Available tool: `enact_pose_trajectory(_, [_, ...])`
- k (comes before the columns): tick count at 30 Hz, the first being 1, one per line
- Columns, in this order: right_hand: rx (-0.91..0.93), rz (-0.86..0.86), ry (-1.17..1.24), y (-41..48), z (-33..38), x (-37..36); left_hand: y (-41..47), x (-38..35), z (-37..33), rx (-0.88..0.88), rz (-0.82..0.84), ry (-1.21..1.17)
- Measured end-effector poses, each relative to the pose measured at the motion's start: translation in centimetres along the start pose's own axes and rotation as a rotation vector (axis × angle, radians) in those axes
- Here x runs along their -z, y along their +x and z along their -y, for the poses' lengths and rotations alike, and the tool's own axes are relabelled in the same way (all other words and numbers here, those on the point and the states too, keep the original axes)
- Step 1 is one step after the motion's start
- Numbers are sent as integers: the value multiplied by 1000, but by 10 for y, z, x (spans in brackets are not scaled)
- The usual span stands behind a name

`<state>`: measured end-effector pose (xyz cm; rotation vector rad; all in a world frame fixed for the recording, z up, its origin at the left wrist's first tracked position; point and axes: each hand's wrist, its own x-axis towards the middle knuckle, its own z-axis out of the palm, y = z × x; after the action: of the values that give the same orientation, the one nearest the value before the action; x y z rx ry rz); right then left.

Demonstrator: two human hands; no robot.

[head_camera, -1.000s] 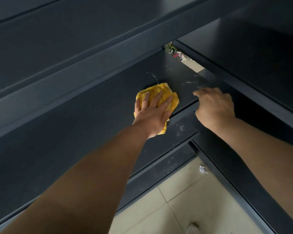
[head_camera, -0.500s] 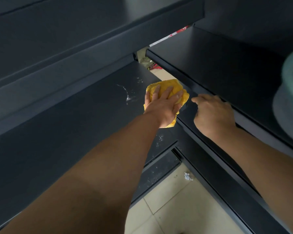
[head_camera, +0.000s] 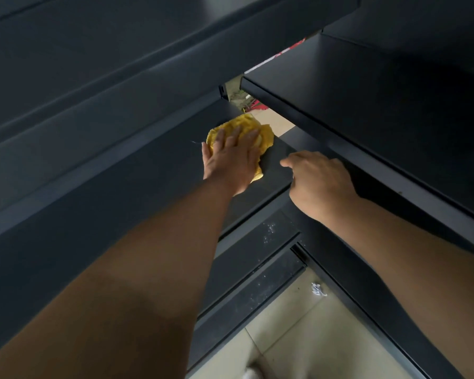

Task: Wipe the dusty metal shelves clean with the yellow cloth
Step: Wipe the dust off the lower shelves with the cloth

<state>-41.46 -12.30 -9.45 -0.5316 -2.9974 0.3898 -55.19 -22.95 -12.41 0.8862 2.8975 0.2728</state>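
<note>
Dark metal shelf, tiled floor below. Yellow cloth at shelf's far right corner, my left grip spread flat on it. Right grip loosely bent, resting on shelf's right edge. Paper scrap on floor.

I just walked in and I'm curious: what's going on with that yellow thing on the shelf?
A person is cleaning a dark metal shelf. Their left hand presses flat on the yellow cloth near the shelf's far end. The right hand rests at the shelf's edge beside it, holding nothing that shows. The lower shelves carry white dusty specks, so they look not yet wiped.
</note>
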Motion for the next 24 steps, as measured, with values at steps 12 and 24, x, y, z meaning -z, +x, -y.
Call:
enact_pose_trajectory(12, [-1, 22, -163, 21, 26, -7, 65, 7, 23, 230, 24, 24])
enact_pose_trajectory(24, [69, 210, -51, 4, 37, -13, 2, 19, 94, 472, 24, -12])
